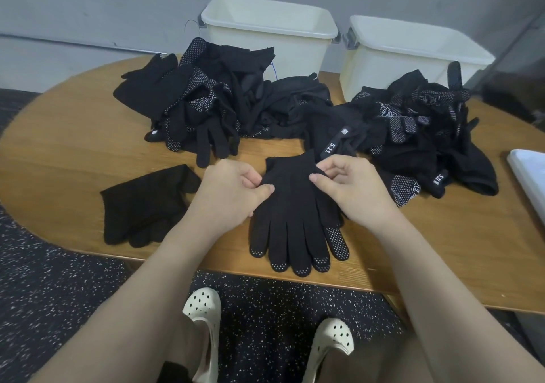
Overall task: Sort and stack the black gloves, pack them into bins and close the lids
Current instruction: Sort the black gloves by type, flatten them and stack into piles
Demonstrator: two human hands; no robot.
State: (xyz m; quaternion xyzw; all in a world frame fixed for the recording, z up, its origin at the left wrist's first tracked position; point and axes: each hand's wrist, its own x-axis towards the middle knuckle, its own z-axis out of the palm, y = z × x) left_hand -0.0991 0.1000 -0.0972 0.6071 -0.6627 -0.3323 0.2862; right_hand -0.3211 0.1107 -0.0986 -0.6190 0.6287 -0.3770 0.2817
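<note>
— While both hands work at the near edge of the rounded wooden worktop [73,146], what are they gripping?

— The left hand [228,194] pinches the left side of a flat black knit glove with white grip dots [295,214], and the right hand [351,191] pinches its right side near the cuff. The glove's fingers point toward the person, and it seems to lie on a second glove, though that is hard to tell.

— Where are the other gloves?

— A plain black folded glove [147,205] lies just left of the left hand. A big loose heap of black gloves [206,99] runs across the middle of the worktop to its right side.

— And the bins?

— Two cream plastic bins, lids off, stand along the far edge: the left bin [268,29] behind the heap, the right bin [413,49] toward the far right corner.
</note>
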